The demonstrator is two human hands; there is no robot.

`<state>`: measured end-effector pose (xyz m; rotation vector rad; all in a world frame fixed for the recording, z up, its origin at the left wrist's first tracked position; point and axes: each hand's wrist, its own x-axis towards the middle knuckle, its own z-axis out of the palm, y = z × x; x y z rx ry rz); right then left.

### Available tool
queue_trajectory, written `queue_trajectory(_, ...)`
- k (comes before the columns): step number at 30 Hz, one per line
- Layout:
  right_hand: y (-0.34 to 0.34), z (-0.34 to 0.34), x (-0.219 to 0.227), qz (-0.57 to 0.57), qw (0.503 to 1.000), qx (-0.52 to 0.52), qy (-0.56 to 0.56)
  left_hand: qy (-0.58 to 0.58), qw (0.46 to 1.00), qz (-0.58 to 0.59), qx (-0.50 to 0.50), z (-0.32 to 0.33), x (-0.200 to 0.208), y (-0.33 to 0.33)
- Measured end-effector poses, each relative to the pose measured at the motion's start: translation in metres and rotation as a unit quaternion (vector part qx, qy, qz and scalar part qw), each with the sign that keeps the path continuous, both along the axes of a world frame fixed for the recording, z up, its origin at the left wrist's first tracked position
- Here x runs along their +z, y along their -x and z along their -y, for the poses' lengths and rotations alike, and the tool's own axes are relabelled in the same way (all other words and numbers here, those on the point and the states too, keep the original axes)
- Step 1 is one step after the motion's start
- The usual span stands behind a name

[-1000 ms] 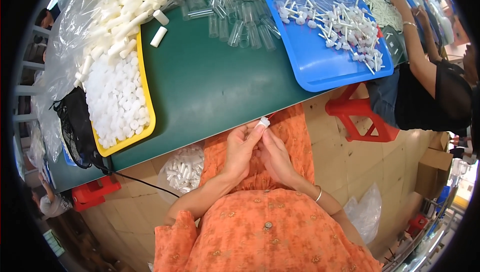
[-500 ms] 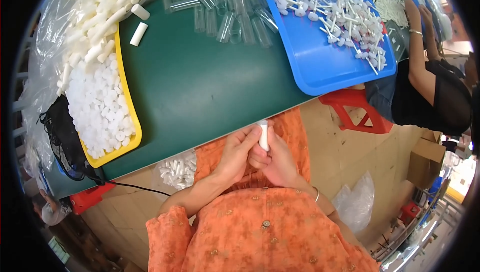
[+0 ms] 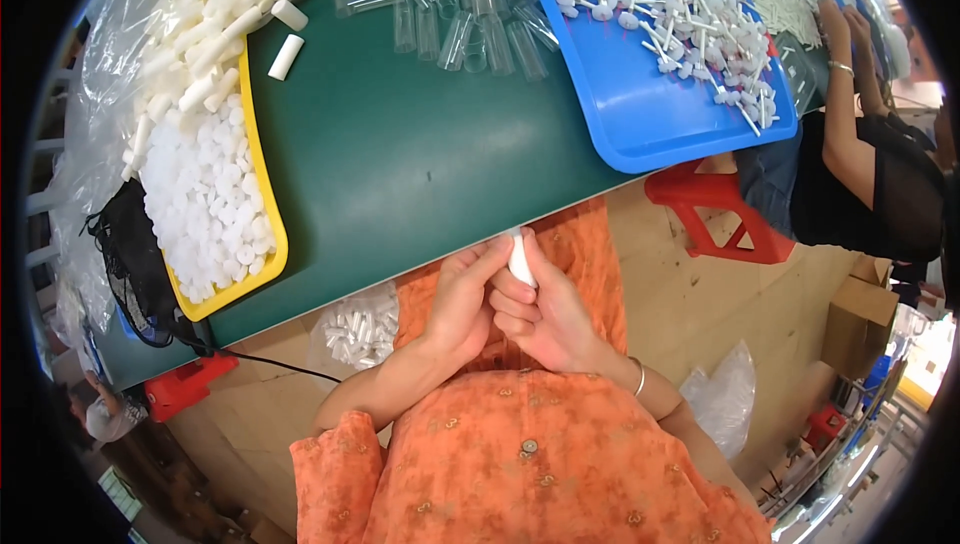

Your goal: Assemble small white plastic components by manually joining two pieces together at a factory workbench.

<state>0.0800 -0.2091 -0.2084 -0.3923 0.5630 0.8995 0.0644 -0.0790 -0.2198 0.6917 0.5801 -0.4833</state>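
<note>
Just off the near edge of the green table (image 3: pixel 430 144), both my hands close around one small white cylinder (image 3: pixel 519 262). My left hand (image 3: pixel 463 296) pinches its upper part with thumb and fingers. The fingers of my right hand (image 3: pixel 545 312) curl round its lower part, thumb along its side. At the top tip a paler bit shows, too small to make out. To the left, a yellow tray (image 3: pixel 270 212) bears small white plastic caps (image 3: pixel 205 199), with thick white foam-like cylinders (image 3: pixel 215 39) heaped behind them.
Clear tubes (image 3: pixel 480 34) lie at the back. A blue tray (image 3: pixel 640 119) holds white sticks with translucent discs (image 3: pixel 700 34). A co-worker's arm (image 3: pixel 845 124) reaches in at right, above a red stool (image 3: pixel 715 219). Below the table: a bag of white pieces (image 3: pixel 360 332), a black cable (image 3: pixel 280 369).
The white cylinder has tilted, its top leaning left, and both hands have shifted slightly left and up. My right fingers have closed further around it. The whole view has shifted a little.
</note>
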Motion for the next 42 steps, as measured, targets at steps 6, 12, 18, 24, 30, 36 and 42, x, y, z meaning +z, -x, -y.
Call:
queue_trajectory(6, 0.009, 0.010, -0.010, 0.081, 0.993, 0.062, 0.058, -0.085, 0.995, 0.035, 0.027, 0.005, -0.006, 0.005)
queue_trajectory(12, 0.008, 0.004, -0.012, -0.010, 0.999, 0.004, -0.039, -0.062, 0.998, 0.028, -0.009, -0.007, -0.009, 0.012)
queue_trajectory(18, 0.017, 0.000, -0.016, 0.116, 0.986, 0.079, 0.090, -0.107, 0.993, 0.038, 0.029, -0.005, -0.021, 0.013)
queue_trajectory(24, 0.018, -0.004, -0.029, 0.080, 0.995, 0.024, -0.054, -0.059, 0.998, -0.002, 0.017, 0.000, 0.004, 0.013)
queue_trajectory(30, 0.001, 0.043, -0.014, 0.591, 0.724, 0.152, 0.322, -0.138, 0.984, 0.114, -0.026, -0.018, 0.024, 0.032)
queue_trajectory(36, -0.007, 0.044, 0.004, 0.817, 0.443, 0.077, 0.360, -0.066, 0.987, 0.142, -0.047, -0.017, 0.025, 0.039)
queue_trajectory(42, -0.005, 0.042, -0.004, 0.826, 0.421, 0.060, 0.371, -0.068, 0.987, 0.132, -0.066, -0.016, 0.028, 0.037)
